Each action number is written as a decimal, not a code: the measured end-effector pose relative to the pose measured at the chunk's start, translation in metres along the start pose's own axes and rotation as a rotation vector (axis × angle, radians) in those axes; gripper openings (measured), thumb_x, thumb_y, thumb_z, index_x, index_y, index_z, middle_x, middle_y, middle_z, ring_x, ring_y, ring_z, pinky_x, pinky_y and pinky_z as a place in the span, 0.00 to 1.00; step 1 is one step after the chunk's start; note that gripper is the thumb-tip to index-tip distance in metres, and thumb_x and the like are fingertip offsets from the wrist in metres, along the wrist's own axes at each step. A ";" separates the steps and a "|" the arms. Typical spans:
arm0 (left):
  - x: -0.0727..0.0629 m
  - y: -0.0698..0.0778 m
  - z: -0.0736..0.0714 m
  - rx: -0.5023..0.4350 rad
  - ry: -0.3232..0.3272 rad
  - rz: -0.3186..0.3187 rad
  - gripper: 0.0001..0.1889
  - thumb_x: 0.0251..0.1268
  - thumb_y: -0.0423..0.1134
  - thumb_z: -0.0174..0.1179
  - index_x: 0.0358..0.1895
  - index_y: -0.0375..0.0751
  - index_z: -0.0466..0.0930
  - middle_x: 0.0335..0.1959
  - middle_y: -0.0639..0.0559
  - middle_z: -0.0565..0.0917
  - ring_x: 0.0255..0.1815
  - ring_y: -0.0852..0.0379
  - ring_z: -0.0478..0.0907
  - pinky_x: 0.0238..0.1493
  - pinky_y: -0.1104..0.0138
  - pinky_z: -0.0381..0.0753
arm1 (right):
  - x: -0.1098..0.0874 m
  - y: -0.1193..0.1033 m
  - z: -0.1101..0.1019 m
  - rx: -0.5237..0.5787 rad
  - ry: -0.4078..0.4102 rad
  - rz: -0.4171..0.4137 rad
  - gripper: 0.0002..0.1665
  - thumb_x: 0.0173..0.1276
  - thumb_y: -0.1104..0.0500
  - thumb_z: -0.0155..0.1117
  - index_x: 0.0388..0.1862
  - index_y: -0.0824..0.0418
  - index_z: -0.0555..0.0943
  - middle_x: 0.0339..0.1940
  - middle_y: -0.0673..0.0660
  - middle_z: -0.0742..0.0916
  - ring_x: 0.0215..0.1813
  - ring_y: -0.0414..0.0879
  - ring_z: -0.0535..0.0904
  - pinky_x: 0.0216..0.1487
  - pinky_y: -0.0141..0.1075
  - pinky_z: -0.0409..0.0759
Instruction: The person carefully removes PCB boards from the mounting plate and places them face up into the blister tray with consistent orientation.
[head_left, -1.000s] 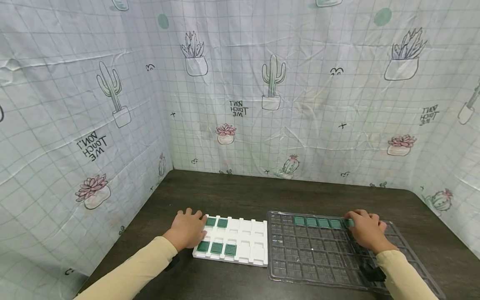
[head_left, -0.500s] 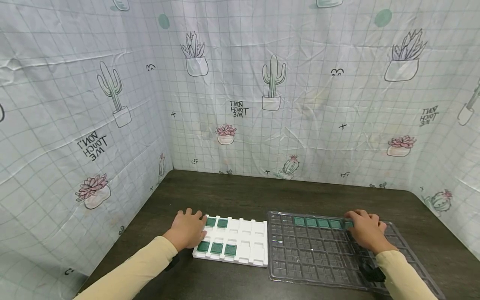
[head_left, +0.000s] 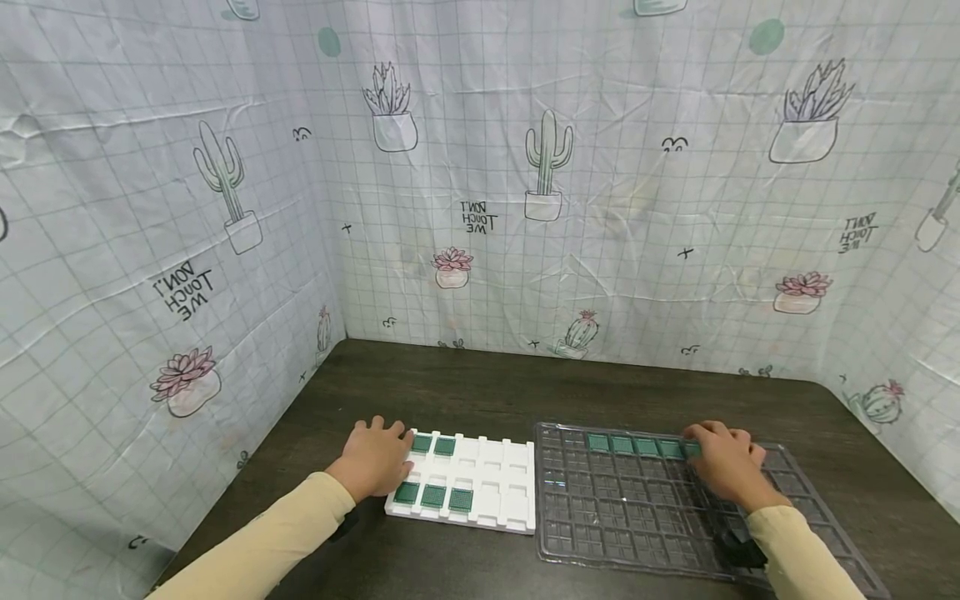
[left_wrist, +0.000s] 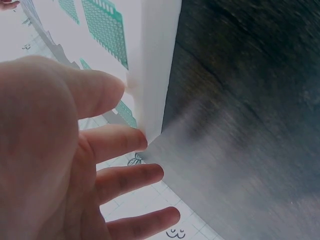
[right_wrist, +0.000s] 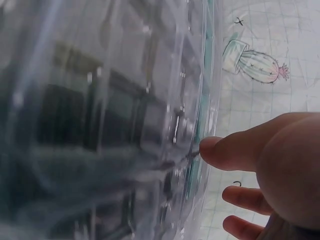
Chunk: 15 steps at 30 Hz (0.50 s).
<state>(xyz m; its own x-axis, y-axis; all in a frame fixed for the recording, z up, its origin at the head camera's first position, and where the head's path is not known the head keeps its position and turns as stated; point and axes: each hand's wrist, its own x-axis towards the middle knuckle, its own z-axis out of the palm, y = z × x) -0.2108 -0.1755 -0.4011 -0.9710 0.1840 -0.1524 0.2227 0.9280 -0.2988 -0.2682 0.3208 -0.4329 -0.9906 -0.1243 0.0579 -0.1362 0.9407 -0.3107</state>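
Note:
My left hand (head_left: 372, 461) lies at the left end of a white tray (head_left: 512, 477). In the left wrist view its fingers are spread, thumb and index finger against the tray's edge (left_wrist: 156, 75). Green square chips with dotted faces, such as this chip (head_left: 432, 497), sit in some of its pockets. On the right, my right hand (head_left: 724, 462) reaches over a clear plastic tray (head_left: 551, 557) and pinches the rightmost green chip (head_left: 692, 450) of the back row, partly covered by the fingers. In the right wrist view the thumb tip (right_wrist: 210, 149) meets that row; the index fingertip is hidden.
Several more green chips (head_left: 647, 447) line the clear tray's back row. Both trays lie side by side on a dark wooden table (head_left: 450, 383). A patterned cloth (head_left: 510, 275) hangs behind and at both sides.
My right hand has shifted slightly left along the back row of the clear tray. The left hand and the white tray have stayed in place.

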 end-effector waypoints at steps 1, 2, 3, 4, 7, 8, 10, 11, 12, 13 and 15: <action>0.000 0.000 0.000 -0.001 0.000 0.000 0.29 0.68 0.58 0.56 0.66 0.46 0.74 0.65 0.47 0.77 0.65 0.39 0.71 0.63 0.44 0.72 | 0.000 -0.001 0.001 -0.001 0.000 -0.003 0.21 0.65 0.65 0.63 0.57 0.66 0.77 0.64 0.79 0.67 0.58 0.79 0.57 0.46 0.67 0.53; 0.000 0.000 -0.001 -0.001 0.000 0.000 0.29 0.68 0.58 0.56 0.66 0.46 0.74 0.65 0.47 0.77 0.65 0.39 0.71 0.63 0.44 0.72 | -0.001 -0.002 0.001 0.001 0.000 -0.007 0.21 0.64 0.65 0.64 0.57 0.66 0.77 0.64 0.79 0.67 0.58 0.79 0.57 0.46 0.67 0.53; 0.000 0.001 -0.001 -0.001 0.000 -0.001 0.29 0.68 0.58 0.56 0.66 0.46 0.74 0.65 0.47 0.76 0.65 0.39 0.71 0.63 0.44 0.72 | -0.002 -0.003 0.001 0.004 0.001 -0.011 0.22 0.64 0.64 0.64 0.57 0.66 0.77 0.64 0.79 0.67 0.58 0.79 0.57 0.47 0.67 0.52; 0.000 0.001 -0.001 -0.001 0.000 -0.001 0.29 0.68 0.58 0.56 0.66 0.46 0.74 0.65 0.47 0.76 0.65 0.39 0.71 0.63 0.44 0.72 | -0.002 -0.004 0.002 0.006 0.003 -0.017 0.22 0.64 0.64 0.64 0.57 0.66 0.77 0.64 0.79 0.67 0.58 0.78 0.57 0.47 0.67 0.52; 0.000 0.001 -0.001 -0.004 -0.001 -0.004 0.29 0.68 0.57 0.56 0.66 0.46 0.74 0.65 0.47 0.77 0.65 0.39 0.71 0.63 0.44 0.72 | -0.004 -0.007 0.002 0.016 0.009 -0.032 0.22 0.64 0.64 0.65 0.57 0.66 0.77 0.65 0.79 0.67 0.59 0.78 0.56 0.47 0.68 0.52; 0.000 0.001 -0.001 -0.005 -0.002 -0.005 0.29 0.68 0.57 0.56 0.66 0.46 0.74 0.65 0.46 0.77 0.65 0.39 0.71 0.63 0.44 0.72 | -0.005 -0.008 0.002 0.018 0.009 -0.035 0.22 0.64 0.64 0.65 0.57 0.66 0.76 0.65 0.79 0.67 0.59 0.78 0.56 0.48 0.68 0.52; 0.000 0.001 -0.001 -0.008 -0.002 -0.006 0.29 0.67 0.57 0.57 0.66 0.46 0.74 0.64 0.46 0.77 0.65 0.38 0.71 0.63 0.44 0.72 | -0.006 -0.010 0.003 0.021 0.014 -0.041 0.22 0.64 0.64 0.65 0.57 0.66 0.76 0.65 0.78 0.67 0.60 0.78 0.56 0.48 0.68 0.52; 0.000 0.001 0.000 -0.010 -0.001 -0.006 0.29 0.67 0.57 0.57 0.66 0.45 0.74 0.64 0.46 0.77 0.65 0.38 0.71 0.63 0.44 0.72 | -0.006 -0.012 0.003 0.021 0.015 -0.042 0.22 0.64 0.64 0.65 0.57 0.66 0.77 0.65 0.78 0.67 0.60 0.78 0.56 0.48 0.68 0.52; 0.001 0.000 0.000 -0.010 0.000 -0.005 0.29 0.67 0.57 0.57 0.66 0.45 0.74 0.64 0.46 0.77 0.65 0.38 0.71 0.63 0.44 0.72 | -0.006 -0.013 0.003 0.021 0.018 -0.044 0.22 0.64 0.64 0.65 0.57 0.66 0.77 0.65 0.78 0.68 0.60 0.78 0.56 0.48 0.68 0.52; 0.001 0.000 0.000 -0.011 0.001 -0.004 0.29 0.67 0.57 0.57 0.66 0.45 0.74 0.65 0.46 0.77 0.65 0.38 0.71 0.63 0.44 0.72 | -0.006 -0.014 0.004 0.021 0.019 -0.046 0.22 0.64 0.64 0.65 0.57 0.66 0.77 0.65 0.78 0.68 0.59 0.78 0.57 0.47 0.68 0.52; 0.000 0.000 0.000 -0.012 0.002 -0.002 0.29 0.67 0.57 0.57 0.66 0.45 0.74 0.65 0.46 0.77 0.65 0.38 0.71 0.63 0.44 0.72 | -0.006 -0.017 0.005 0.020 0.023 -0.052 0.21 0.64 0.64 0.66 0.56 0.66 0.77 0.64 0.78 0.69 0.59 0.78 0.58 0.47 0.67 0.53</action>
<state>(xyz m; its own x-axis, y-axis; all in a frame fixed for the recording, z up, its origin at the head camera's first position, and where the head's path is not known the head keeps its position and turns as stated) -0.2112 -0.1751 -0.4010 -0.9717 0.1825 -0.1499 0.2195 0.9321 -0.2882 -0.2605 0.3043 -0.4324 -0.9816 -0.1650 0.0964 -0.1877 0.9267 -0.3255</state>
